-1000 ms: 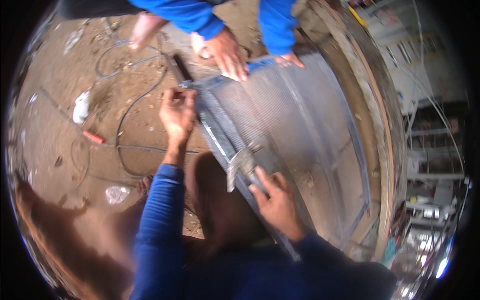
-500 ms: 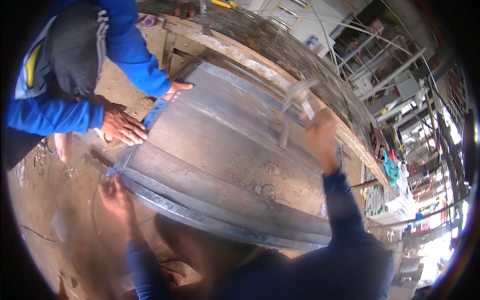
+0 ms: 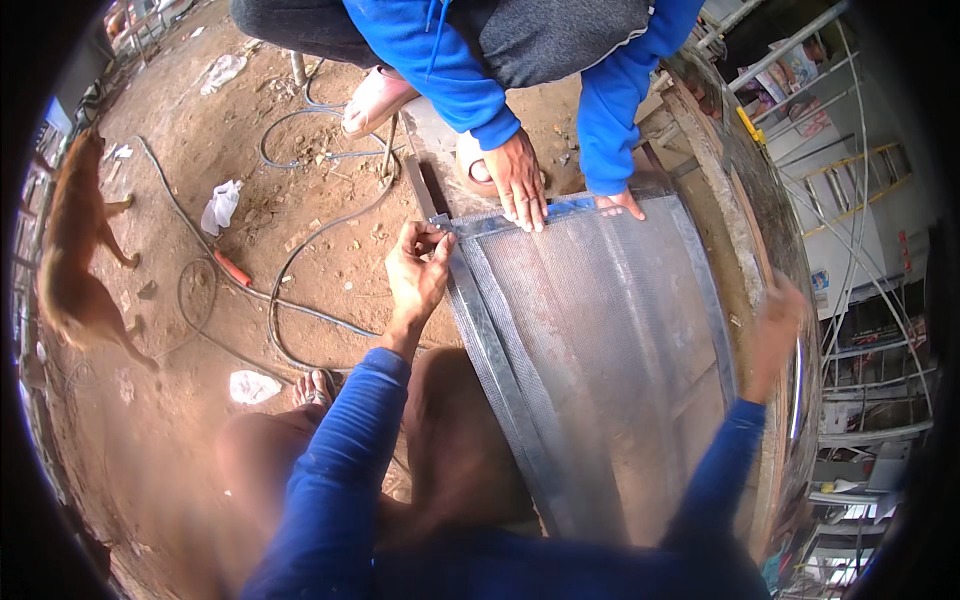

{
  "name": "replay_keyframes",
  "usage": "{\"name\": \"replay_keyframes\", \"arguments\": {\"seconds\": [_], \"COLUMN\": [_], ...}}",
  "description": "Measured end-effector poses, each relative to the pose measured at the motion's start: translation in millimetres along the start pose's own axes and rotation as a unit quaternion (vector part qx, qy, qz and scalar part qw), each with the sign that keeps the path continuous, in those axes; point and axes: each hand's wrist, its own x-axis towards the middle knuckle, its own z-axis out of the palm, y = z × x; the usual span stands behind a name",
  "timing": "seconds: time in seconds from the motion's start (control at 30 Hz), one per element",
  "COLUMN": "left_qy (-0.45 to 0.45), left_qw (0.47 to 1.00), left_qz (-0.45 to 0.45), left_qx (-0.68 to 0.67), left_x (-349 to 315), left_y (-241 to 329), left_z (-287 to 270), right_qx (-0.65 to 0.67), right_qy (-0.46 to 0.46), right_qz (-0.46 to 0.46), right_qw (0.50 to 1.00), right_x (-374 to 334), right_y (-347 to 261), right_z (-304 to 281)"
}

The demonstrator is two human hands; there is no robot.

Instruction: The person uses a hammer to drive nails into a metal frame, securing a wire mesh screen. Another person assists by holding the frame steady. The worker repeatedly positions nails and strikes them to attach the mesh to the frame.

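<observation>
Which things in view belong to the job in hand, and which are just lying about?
In use:
- mesh panel
- metal frame along its edge, left hand at the corner
- right hand, blurred; anything held can't be made out
- co-worker's hand pressing the far edge

Lying about:
- cable
- red-orange piece
- crumpled white plastic

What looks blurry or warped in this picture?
Head view: the right hand is smeared, while the left hand looks fairly crisp; head view: the mesh panel is hazier toward the bottom; head view: the wooden edge bows, and the corners are black.
</observation>
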Motion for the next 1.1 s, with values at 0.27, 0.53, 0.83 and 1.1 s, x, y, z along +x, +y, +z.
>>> {"name": "replay_keyframes", "arguments": {"seconds": [0.27,0.53,0.83,1.1], "left_qy": [-0.033,-0.021,-0.009,-0.004], "left_qw": [0.999,0.999,1.000,0.998], "left_qz": [0.012,0.019,0.002,0.019], "left_qx": [-0.004,-0.017,0.027,0.057], "left_x": [-9.4,-10.1,-9.0,-15.5], "left_y": [6.5,-0.9,6.7,16.9], "left_z": [32.2,26.4,15.4,26.8], "right_qx": [0.232,-0.049,0.061,0.092], "right_qy": [-0.257,-0.405,-0.405,-0.386], "right_qz": [-0.225,-0.496,-0.197,-0.160], "right_qw": [0.911,0.766,0.891,0.904], "right_x": [87.6,120.0,101.6,99.9], "right_y": [-171.3,-190.2,-214.8,-190.0], "right_z": [249.9,342.4,325.9,345.8]}}
